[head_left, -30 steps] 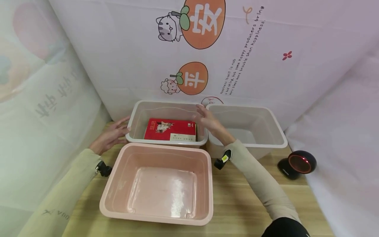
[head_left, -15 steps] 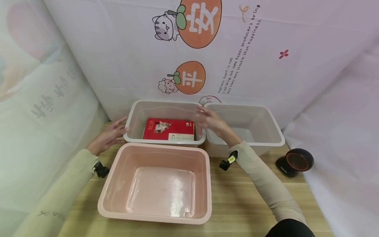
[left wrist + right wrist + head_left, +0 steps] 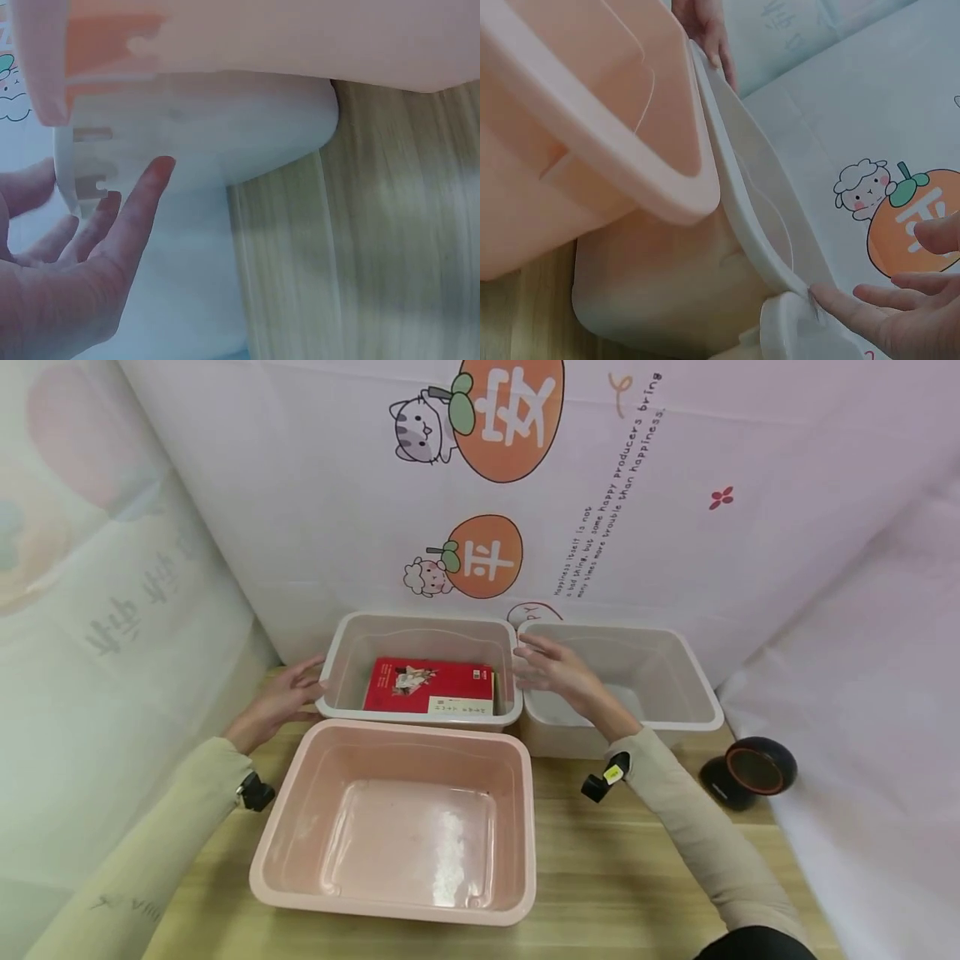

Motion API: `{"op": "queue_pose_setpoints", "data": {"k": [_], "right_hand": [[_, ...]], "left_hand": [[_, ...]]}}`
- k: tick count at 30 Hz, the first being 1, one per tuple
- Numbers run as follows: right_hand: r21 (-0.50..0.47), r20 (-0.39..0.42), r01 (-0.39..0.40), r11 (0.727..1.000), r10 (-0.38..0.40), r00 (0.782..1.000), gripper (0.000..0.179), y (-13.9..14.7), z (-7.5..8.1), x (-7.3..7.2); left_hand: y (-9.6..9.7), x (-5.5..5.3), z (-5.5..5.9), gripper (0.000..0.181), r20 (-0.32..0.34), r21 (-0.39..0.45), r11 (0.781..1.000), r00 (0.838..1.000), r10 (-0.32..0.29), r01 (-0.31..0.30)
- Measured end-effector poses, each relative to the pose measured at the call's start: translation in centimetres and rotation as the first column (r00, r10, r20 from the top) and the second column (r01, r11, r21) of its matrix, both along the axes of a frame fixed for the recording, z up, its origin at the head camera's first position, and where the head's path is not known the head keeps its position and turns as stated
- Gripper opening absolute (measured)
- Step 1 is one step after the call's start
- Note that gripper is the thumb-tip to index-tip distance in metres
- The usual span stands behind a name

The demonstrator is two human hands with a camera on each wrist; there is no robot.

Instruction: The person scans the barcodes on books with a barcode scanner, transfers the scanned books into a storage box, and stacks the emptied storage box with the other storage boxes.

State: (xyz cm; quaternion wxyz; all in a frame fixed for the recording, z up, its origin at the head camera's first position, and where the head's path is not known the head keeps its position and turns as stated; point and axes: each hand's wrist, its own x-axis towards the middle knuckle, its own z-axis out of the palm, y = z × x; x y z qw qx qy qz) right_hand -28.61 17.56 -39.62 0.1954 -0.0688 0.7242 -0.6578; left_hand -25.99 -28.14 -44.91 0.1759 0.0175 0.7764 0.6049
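My left hand (image 3: 276,703) is at the left end of a whitish plastic bin (image 3: 348,647), its fingertips against the rim and outer wall. The fingers are spread and nearly straight in the left wrist view. A red book (image 3: 420,681) with a pale corner panel lies flat in that bin, on top of other books whose edges show at its right. Over the place where this bin meets a second whitish bin (image 3: 675,681) is my right hand (image 3: 566,678), fingers loosely extended. One fingertip is right at the rim corner in the right wrist view.
A pink plastic bin (image 3: 390,908) stands in front of the left whitish bin, its rim against it. To the right, a black round device (image 3: 757,766) sits on the wooden table (image 3: 600,877). White printed sheets (image 3: 300,485) form walls at the back and sides.
My right hand has shifted right, from over the left bin's right end to the seam between the two whitish bins. The left hand and the bins have stayed in place.
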Motion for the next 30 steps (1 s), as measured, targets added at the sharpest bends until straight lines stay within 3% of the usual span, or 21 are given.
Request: {"op": "queue_pose_setpoints", "data": {"k": [11,20,25,27,30], "right_hand": [[0.042,-0.045,-0.021,0.999,0.023,0.999,0.057,2.5,0.2,1.0],[0.125,-0.053,-0.108,0.986,0.115,0.992,0.052,4.0,0.0,3.9],[0.218,-0.037,-0.236,0.947,0.250,0.968,0.042,4.4,0.1,6.2],[0.241,0.004,-0.298,0.924,0.306,0.952,0.040,4.5,0.2,7.3],[0.266,0.096,-0.342,0.901,0.329,0.940,0.041,4.4,0.0,8.7]], "left_hand": [[-1.2,2.1,-0.5,0.081,-0.030,-0.107,0.994,0.999,-0.010,0.007],[-1.4,4.3,-0.4,0.078,-0.061,-0.129,0.991,0.998,0.010,-0.017],[-1.7,6.0,-0.1,0.078,-0.054,-0.144,0.990,0.999,0.003,-0.010],[-1.7,6.9,0.0,0.078,-0.043,-0.148,0.989,0.999,-0.016,0.009],[-1.5,8.2,0.1,0.076,-0.005,-0.146,0.988,0.999,-0.046,0.045]]}}
